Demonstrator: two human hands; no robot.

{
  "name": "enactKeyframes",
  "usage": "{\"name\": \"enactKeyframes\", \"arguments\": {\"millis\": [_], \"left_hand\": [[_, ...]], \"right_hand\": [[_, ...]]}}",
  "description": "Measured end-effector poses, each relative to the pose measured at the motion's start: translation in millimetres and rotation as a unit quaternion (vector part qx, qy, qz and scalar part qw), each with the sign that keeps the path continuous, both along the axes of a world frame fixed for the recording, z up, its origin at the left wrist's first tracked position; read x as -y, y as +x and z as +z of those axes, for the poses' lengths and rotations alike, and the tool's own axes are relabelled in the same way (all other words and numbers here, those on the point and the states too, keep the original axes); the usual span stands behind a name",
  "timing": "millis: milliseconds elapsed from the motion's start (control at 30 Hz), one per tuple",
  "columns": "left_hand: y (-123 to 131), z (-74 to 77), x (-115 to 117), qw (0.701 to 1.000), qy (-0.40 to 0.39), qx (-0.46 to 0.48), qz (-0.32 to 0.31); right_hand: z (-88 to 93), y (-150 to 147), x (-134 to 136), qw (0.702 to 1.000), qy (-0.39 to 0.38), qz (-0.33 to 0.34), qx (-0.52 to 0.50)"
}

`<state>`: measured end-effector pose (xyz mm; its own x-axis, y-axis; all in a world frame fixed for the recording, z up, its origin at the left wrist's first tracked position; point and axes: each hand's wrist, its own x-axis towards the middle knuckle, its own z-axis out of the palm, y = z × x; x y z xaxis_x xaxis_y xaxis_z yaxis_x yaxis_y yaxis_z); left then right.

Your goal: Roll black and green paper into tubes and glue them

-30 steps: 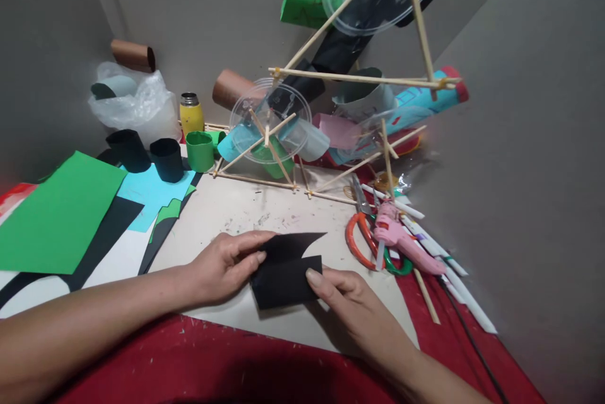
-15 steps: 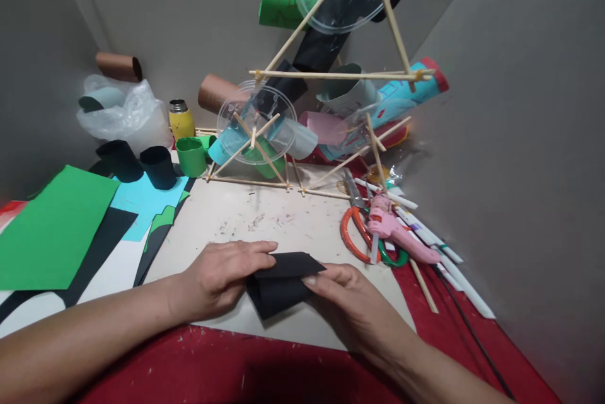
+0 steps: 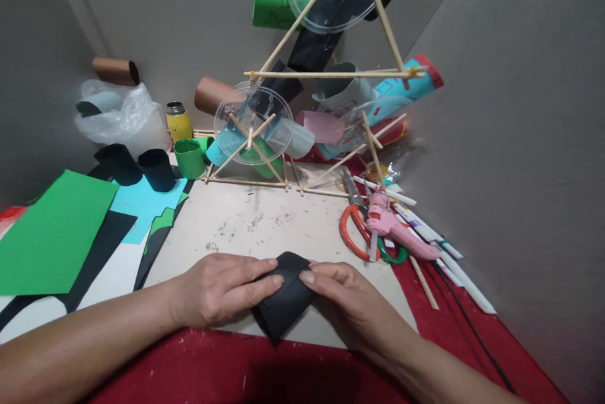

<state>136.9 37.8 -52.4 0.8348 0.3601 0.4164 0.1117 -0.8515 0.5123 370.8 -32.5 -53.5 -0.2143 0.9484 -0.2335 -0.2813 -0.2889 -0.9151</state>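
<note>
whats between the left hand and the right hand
In the head view, a curled piece of black paper lies between the left hand and the right hand, with both touching it.

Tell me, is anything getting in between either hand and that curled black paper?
Nothing visible does: the left hand and the right hand both touch the black paper directly. The pink glue gun and orange-handled scissors lie off to the right, apart from it.

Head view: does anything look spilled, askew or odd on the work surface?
Dark specks and smudges dot the pale sheet beyond the left hand; they look messy because the surface around them is plain.
</note>
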Motion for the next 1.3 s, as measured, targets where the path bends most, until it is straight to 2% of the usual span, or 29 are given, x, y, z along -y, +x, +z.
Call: {"name": "enactKeyframes", "arguments": {"millis": [67,100,167,200,267,300,367,433,533,633,767,967,1200,1300], "left_hand": [[4,2.8,0,0.989,-0.122,0.053,0.068],[7,4.7,-1,0.969,-0.196,0.088,0.118],[13,8.3,-5,0.899,-0.360,0.152,0.196],[16,9.4,-7,0.856,-0.440,0.173,0.208],[19,9.8,-12,0.778,-0.566,0.193,0.192],[20,9.1,-14,0.750,-0.606,0.195,0.182],[21,7.1,-16,0.718,-0.646,0.188,0.179],[22,5.8,-14,0.718,-0.654,0.173,0.165],[25,6.5,-8,0.739,-0.643,0.155,0.127],[28,7.9,-2,0.755,-0.628,0.145,0.123],[28,8.7,4,0.751,-0.634,0.136,0.129],[29,11.7,12,0.733,-0.653,0.148,0.123],[24,5.5,20,0.764,-0.615,0.173,0.089],[24,4.9,23,0.781,-0.597,0.164,0.086]], "right_hand": [[-1.8,3,-1,0.999,0.014,-0.025,0.015],[-2.2,5,-1,0.998,0.026,-0.044,0.030],[-2.3,9,-4,0.992,0.048,-0.091,0.079],[-2.0,11,-6,0.986,0.055,-0.114,0.105],[-1.0,14,-9,0.977,0.059,-0.148,0.145],[-0.2,13,-10,0.974,0.059,-0.153,0.153],[2.0,10,-11,0.977,0.062,-0.148,0.143],[4.6,5,-11,0.983,0.061,-0.129,0.117],[7.3,-2,-8,0.991,0.034,-0.081,0.102],[6.7,-6,-6,0.992,0.004,-0.045,0.115],[1.5,-7,-4,0.991,-0.025,-0.054,0.119],[-9.8,-4,-2,0.997,-0.030,-0.043,0.064],[-6.3,-8,3,0.995,-0.082,-0.051,0.023],[-4.0,-11,4,0.992,-0.097,-0.066,0.039]]}}
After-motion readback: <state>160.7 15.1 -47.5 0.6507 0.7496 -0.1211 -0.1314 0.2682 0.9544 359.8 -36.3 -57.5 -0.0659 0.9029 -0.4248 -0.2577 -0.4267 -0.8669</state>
